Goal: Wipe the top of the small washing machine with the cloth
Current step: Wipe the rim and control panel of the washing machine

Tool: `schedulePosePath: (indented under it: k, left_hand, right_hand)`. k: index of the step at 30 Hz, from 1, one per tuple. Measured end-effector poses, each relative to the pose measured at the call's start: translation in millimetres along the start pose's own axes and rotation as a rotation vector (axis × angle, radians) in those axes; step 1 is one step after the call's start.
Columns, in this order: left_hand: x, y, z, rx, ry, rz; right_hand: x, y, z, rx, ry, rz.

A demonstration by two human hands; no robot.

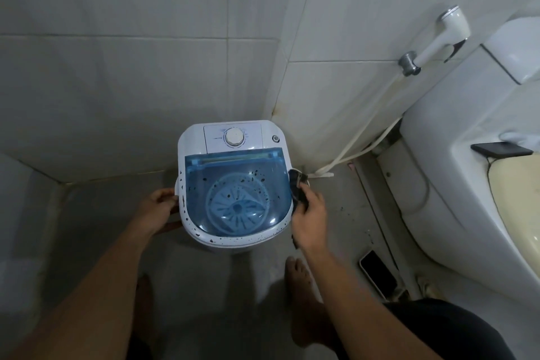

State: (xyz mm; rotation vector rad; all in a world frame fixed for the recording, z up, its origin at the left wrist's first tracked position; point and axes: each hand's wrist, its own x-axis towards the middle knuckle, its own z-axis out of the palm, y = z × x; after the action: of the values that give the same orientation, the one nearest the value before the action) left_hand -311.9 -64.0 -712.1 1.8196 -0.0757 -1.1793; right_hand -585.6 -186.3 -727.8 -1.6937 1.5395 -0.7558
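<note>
I am standing over the washer (233, 181), which is sitting on the floor in the corner where two tiled walls meet. Its blue see-through lid (238, 190) is lying shut, and dark specks are dotting the lid and the white rim around its front and left edge. Behind the lid, a white dial (233, 136) is sitting in the middle of the washer's control panel.

My left hand (157, 210) is gripping the washer's left side, fingers curled around the edge by the handle there. My right hand (309, 218) is closing around the dark cloth (298, 187), pressing it against the washer's right rim, right at the lid's edge. Part of the cloth is sticking up past my fingers, and a strip is hanging down below my palm.

My bare feet are showing on the floor just in front of the washer. To the washer's right, a toilet (455, 184) is standing against the wall, with a dark phone (501, 150) lying on its ledge. Another phone (378, 273) is lying on the floor between the washer and the toilet. A white sprayer (438, 39) is hanging on the wall above and right of the washer, its hose trailing down to the floor beside the washer.
</note>
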Motion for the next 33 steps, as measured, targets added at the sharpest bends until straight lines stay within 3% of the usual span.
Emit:
schedulePosePath:
  k: [5, 10, 13, 15, 21, 23, 28, 33]
  left_hand:
    - [-1, -1, 0, 0.000, 0.008, 0.007]
    - [1, -1, 1, -0.008, 0.017, -0.003]
    - [2, -2, 2, -0.013, 0.034, 0.005]
    - [3, -3, 2, -0.006, 0.037, 0.014]
    - [5, -4, -1, 0.004, 0.027, 0.024]
    - [5, -3, -2, 0.014, 0.027, 0.025]
    - [8, -4, -5, 0.004, 0.028, 0.018]
    - [10, -2, -4, 0.048, 0.032, 0.024]
  right_hand:
    - [45, -10, 9, -0.091, -0.045, 0.000]
    - [-20, 9, 13, -0.015, 0.138, -0.042]
    - [-77, 18, 14, 0.036, 0.159, -0.052]
    - [-109, 19, 15, -0.019, 0.086, -0.146]
    - [-135, -4, 25, -0.392, -0.355, -0.493]
    - [-122, 3, 13, -0.432, -0.337, -0.516]
    - [-93, 25, -16, -0.342, 0.011, -0.294]
    - [-119, -5, 23, -0.511, -0.220, -0.547]
